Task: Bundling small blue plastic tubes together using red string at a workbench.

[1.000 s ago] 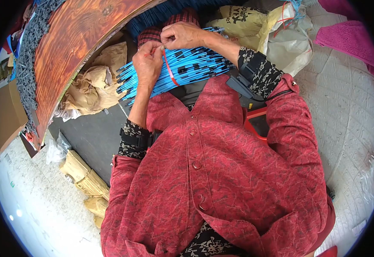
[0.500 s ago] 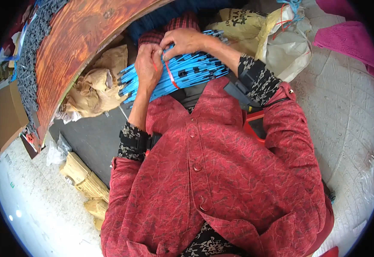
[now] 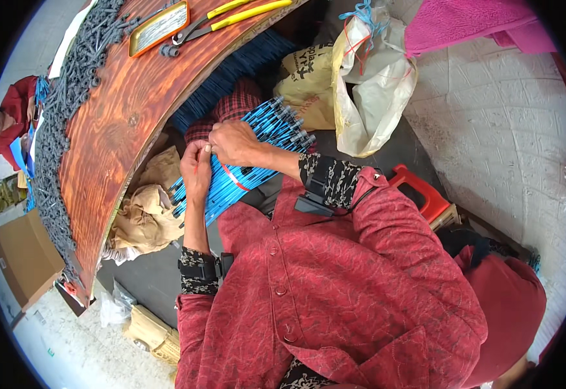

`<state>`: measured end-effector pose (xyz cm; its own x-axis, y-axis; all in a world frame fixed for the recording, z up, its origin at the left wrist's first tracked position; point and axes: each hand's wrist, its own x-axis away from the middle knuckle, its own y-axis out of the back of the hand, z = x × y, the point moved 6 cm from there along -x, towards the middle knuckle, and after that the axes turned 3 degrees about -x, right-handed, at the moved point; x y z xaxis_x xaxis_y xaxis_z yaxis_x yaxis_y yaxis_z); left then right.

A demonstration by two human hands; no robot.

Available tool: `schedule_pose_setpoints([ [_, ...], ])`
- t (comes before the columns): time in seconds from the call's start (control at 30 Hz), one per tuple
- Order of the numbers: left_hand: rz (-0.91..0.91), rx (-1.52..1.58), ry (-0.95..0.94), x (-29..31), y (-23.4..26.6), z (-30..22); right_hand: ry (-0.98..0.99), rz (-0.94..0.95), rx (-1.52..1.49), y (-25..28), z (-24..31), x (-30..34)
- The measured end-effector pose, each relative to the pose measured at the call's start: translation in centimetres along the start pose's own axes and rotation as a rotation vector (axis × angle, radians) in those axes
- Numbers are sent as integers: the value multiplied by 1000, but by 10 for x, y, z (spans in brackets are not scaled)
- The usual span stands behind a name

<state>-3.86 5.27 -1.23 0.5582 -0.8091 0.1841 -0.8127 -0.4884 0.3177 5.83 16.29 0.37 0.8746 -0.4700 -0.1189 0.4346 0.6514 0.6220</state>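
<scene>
A thick bundle of thin blue rods with black tips (image 3: pixel 279 129) lies aslant across my lap. A red-and-white tie strip (image 3: pixel 234 177) runs around its middle. My left hand (image 3: pixel 196 170) is closed at the bundle's upper left side, thumb against the fingers, with a bit of red strip showing by it. Right beside it, my right hand (image 3: pixel 236 144) rests over the bundle, its fingers closed in a pinch near the left thumb. The two hands meet at the strip's end; just what each fingertip grips is hidden.
A curved wooden table (image 3: pixel 114 123) stands at the left, with grey plastic parts (image 3: pixel 59 129), yellow-handled pliers (image 3: pixel 231 19) and a small tray (image 3: pixel 159 29). Crumpled brown paper (image 3: pixel 143 220) lies below it. An open woven sack (image 3: pixel 373 97) and red stool (image 3: pixel 419 194) are rightward. Another person sits far left.
The view has swung, bringing the pliers, tray and stool into sight. The bundle now lies more steeply aslant. Both hands remain closed together at the strip.
</scene>
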Motion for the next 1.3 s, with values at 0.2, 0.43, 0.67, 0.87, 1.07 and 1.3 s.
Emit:
schedule_pose_setpoints([
  [0.2, -75, -150, -53, 14, -5, -29, -2, -75, -83, 6, -5, 3],
  [0.43, 168, -1012, -261, 37, -18, -56, -25, -125, -193, 12, -8, 2],
  [0.67, 209, -957, -253, 37, -20, -66, -17, -84, -279, 14, -7, -7],
  [0.87, 88, -939, -263, 40, -18, -82, -91, -112, -453, 16, 1, -22],
  [1.07, 29, -1046, -285, 11, -8, -86, -147, -63, -669, 11, 4, -54],
  [1.3, 11, -1155, -245, -7, -16, -57, -462, -92, -1113, -5, 0, -52],
])
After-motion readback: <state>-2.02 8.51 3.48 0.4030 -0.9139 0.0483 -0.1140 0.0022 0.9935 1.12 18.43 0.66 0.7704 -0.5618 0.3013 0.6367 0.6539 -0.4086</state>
